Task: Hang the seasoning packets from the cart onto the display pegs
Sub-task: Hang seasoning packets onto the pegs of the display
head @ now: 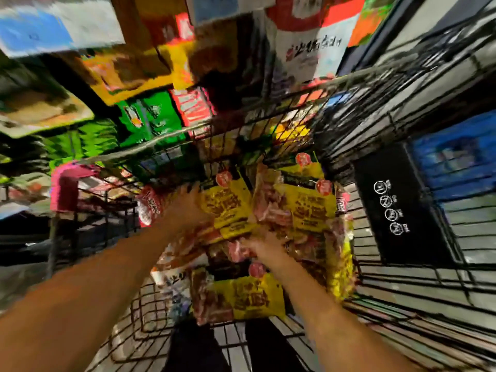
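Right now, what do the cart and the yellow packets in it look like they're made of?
The cart looks like thin metal wire with a dark coating: its walls are an open grid of slim bars. The yellow packets seem to be glossy printed plastic film, going by their sheen and creases, though motion blur leaves the finish uncertain.

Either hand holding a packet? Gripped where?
Cannot tell. Left hand and right hand both touch yellow seasoning packets in the cart; blur hides any grip.
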The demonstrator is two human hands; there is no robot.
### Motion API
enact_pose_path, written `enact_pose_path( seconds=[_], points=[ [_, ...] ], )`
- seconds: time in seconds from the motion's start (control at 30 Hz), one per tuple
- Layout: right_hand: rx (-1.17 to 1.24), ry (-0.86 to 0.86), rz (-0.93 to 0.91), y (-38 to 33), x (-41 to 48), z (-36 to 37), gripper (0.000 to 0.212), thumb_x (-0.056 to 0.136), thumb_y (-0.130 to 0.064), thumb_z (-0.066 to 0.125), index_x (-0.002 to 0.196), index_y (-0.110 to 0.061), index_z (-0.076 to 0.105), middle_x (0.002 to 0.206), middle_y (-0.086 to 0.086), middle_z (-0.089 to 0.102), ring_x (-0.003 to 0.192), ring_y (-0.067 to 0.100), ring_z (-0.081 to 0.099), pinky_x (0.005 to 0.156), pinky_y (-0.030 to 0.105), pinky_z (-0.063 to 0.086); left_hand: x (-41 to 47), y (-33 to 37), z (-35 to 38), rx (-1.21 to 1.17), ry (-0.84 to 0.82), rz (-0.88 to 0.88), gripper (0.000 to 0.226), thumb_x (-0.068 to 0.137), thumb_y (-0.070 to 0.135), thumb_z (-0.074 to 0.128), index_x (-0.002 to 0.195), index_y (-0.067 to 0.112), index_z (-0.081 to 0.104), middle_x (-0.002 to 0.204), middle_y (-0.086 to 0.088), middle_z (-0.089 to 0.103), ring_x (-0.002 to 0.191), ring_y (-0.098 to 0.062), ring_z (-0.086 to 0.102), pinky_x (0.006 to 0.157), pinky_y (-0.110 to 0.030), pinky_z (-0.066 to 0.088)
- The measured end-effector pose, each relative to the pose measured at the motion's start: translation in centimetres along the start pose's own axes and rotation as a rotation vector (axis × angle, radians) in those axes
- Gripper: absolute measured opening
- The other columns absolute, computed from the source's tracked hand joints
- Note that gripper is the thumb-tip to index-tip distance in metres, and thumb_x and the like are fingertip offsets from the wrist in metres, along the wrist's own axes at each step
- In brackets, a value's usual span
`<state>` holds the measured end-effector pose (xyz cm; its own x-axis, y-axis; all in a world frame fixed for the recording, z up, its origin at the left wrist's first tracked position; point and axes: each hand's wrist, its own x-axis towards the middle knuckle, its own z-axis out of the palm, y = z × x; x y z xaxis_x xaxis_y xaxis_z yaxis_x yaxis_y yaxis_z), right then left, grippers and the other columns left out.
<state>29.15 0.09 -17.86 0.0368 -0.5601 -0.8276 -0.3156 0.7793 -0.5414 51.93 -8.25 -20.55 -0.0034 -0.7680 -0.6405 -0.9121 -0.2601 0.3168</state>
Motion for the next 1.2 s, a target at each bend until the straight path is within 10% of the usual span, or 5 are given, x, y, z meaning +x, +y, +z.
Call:
enact_pose_path(
  seconds=[0.27,0.57,0.77,1.07,1.2],
  points=[
    [0.477,-0.013,0.282,-0.3,2.1,2.8,0.04,0.104,-0.001,0.053,0.143,-0.007,0.046,0.107,0.011,0.063,0.089,0.028,0.063,0.084,0.043,0.054,-0.4,0.8,0.0,0.135,0.046,-0.072,0.128,0.058,0.076,0.081,0.155,0.01,0.029,0.153,-0.021,0.042,0.136,-0.041,0.045,0.106,-0.047,0.046],
    [0.346,0.006,0.12,0.6,-0.4,3.3,0.027,0.086,-0.021,0.081,0.11,-0.022,0.067,0.122,0.009,0.071,0.11,0.03,0.068,0.104,0.052,0.052,-8.9,-1.1,1.8,-0.887,-0.133,-0.249,0.066,0.066,0.061,0.088,0.12,0.032,0.065,0.112,0.008,0.075,0.098,-0.017,0.074,0.092,-0.043,0.058],
    [0.622,0.01,0.051,-1.2,-3.5,0.1,0.023,0.099,-0.024,0.068,0.121,-0.023,0.066,0.121,0.011,0.073,0.103,0.031,0.073,0.097,0.056,0.056,-9.6,4.5,-0.2,-0.95,-0.065,-0.107,0.027,0.09,0.053,0.069,0.112,0.038,0.064,0.111,0.011,0.071,0.105,-0.016,0.069,0.098,-0.039,0.052],
    [0.508,0.762,-0.121,1.7,-6.9,-13.4,0.022,0.104,-0.019,0.055,0.123,-0.013,0.064,0.113,0.014,0.071,0.103,0.032,0.068,0.094,0.047,0.056,3.1,17.9,3.2,0.315,0.048,0.483,0.087,0.089,0.055,0.066,0.158,0.022,0.025,0.163,-0.009,0.027,0.15,-0.034,0.026,0.119,-0.051,0.026],
    [0.588,0.725,-0.078,2.6,-6.8,-14.8,0.015,0.107,-0.014,0.05,0.119,-0.017,0.058,0.103,0.009,0.068,0.081,0.017,0.064,0.053,0.021,0.053,4.8,20.0,4.0,0.466,-0.076,0.442,0.116,0.077,0.06,0.08,0.162,0.016,0.013,0.164,-0.014,0.021,0.152,-0.036,0.017,0.122,-0.053,0.021]
  ],
)
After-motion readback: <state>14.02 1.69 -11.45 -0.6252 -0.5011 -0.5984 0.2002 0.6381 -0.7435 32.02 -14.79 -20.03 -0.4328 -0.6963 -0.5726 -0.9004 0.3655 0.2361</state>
